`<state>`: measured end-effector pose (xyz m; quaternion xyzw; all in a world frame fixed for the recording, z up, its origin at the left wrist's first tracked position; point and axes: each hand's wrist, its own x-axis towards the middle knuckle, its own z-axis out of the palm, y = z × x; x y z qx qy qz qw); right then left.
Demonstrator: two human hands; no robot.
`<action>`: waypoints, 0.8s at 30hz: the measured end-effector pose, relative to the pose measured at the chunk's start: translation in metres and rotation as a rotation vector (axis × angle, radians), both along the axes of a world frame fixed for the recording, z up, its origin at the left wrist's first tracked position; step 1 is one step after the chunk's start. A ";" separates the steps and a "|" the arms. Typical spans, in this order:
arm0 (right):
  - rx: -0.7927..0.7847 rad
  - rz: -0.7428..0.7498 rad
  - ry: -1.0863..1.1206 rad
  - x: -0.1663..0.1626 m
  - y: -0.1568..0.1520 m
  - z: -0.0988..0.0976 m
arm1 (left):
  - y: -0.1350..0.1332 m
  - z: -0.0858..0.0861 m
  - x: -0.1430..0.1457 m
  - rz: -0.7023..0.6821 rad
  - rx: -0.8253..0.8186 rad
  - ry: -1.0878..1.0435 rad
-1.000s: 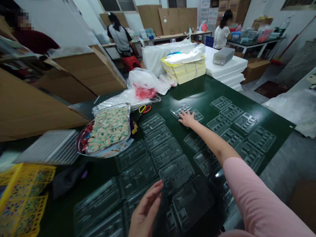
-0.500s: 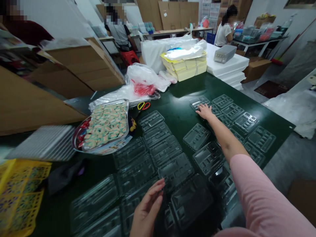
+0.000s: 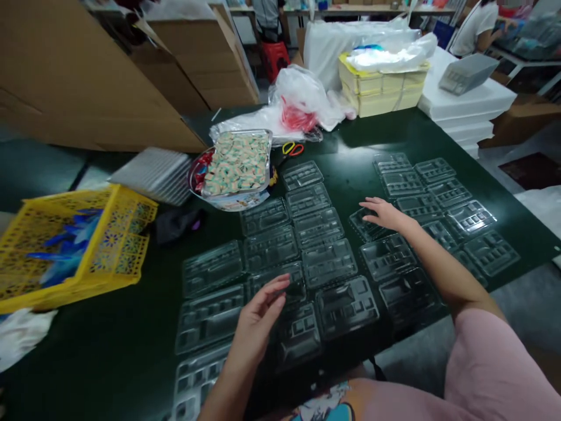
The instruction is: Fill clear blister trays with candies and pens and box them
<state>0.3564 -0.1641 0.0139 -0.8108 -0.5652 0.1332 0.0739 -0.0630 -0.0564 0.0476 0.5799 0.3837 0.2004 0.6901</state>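
Note:
Rows of clear plastic blister trays (image 3: 326, 262) lie flat on the dark green table, with moulded compartments facing up. My right hand (image 3: 383, 213) reaches out over one clear tray (image 3: 366, 227), fingers stretched; whether it touches that tray I cannot tell. Nothing shows in its fingers. Nearer to me, my left hand (image 3: 262, 307) hovers above the lower trays, its fingers loosely extended and thumb apart, holding nothing. A tray (image 3: 298, 333) lies just right of it.
At the back left, a metal tray of small pale-green-and-cream pieces (image 3: 239, 164) rests on a round basin. Scissors (image 3: 293, 149) lie beside it. A yellow basket (image 3: 109, 240) holds blue items. Plastic bags (image 3: 302, 96), yellow stacks (image 3: 385, 88) and white foam sheets (image 3: 471, 105) stand behind.
The view has swung left and down, bringing the yellow basket further in. My right hand has drawn back from a far tray to a nearer one. My left hand stays raised and open.

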 end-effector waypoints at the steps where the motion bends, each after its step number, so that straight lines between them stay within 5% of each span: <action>1: -0.040 -0.005 -0.034 -0.009 -0.006 -0.001 | -0.002 0.000 -0.002 -0.003 -0.002 -0.006; 7: -0.113 -0.105 -0.273 -0.042 -0.016 -0.017 | -0.012 0.011 -0.016 -0.017 -0.027 -0.063; 13: -0.080 -0.193 -0.339 -0.043 0.001 -0.026 | 0.002 0.014 -0.058 0.125 -0.022 -0.137; 18: 0.188 0.013 -0.137 -0.068 0.053 -0.023 | 0.040 0.010 -0.102 0.334 0.037 -0.124; 24: 0.332 0.147 0.206 -0.153 0.139 0.006 | 0.106 -0.008 -0.148 0.523 0.113 -0.161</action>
